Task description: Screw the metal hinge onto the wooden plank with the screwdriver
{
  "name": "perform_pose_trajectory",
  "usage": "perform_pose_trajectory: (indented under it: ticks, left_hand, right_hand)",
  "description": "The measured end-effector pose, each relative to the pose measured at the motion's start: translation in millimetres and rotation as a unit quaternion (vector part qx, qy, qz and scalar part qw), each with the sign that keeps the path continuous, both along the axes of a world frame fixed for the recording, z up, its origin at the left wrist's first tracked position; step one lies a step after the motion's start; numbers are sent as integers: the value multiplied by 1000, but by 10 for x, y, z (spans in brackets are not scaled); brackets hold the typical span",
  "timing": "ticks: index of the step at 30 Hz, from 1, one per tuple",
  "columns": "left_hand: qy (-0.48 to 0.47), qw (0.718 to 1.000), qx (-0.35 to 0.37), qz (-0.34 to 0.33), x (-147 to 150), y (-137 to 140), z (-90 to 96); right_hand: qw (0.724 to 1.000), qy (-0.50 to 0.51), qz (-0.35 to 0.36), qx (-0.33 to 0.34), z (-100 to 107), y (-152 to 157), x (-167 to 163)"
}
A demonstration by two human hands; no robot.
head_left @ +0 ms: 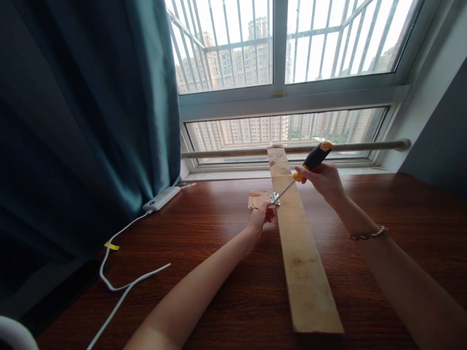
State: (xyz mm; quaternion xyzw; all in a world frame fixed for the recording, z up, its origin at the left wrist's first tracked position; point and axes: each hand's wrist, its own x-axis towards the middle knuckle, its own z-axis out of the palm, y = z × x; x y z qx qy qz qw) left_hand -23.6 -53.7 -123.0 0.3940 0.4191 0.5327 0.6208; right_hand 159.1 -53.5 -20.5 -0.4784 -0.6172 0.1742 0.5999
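A long, pale wooden board [302, 257] lies lengthwise on the table. Against its left edge sits a small wooden block [256, 200]. A silver metal hinge [274, 198] spans the joint between the two pieces. My left hand [261, 218] is closed at the block's near edge, its thumb side by the hinge; the fingertips are partly hidden. My right hand [323, 180] grips a screwdriver [316, 154] by its black and yellow handle. The screwdriver slants down to the left, and its tip meets the hinge beside my left fingers. Whether a screw is under the tip is too small to tell.
Brown wood-grain table [211, 214] beneath everything. At left, a white power strip [162, 198] with a white cable [122, 289] lies by the dark blue curtain [149, 97]. A horizontal rail [226, 153] crosses the window behind the board's far end.
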Motion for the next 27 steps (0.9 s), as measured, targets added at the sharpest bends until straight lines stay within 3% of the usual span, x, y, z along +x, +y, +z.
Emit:
perform_pose_trajectory:
  ticks: [20,27]
  left_hand:
    - [10,1000,21,-4,-14,19,-21]
    - [-15,999,30,-1,-10,20,-21]
  right_hand:
    - [999,-19,36,-14,28,0,1]
    - [1000,-12,13,-22,34,16,45]
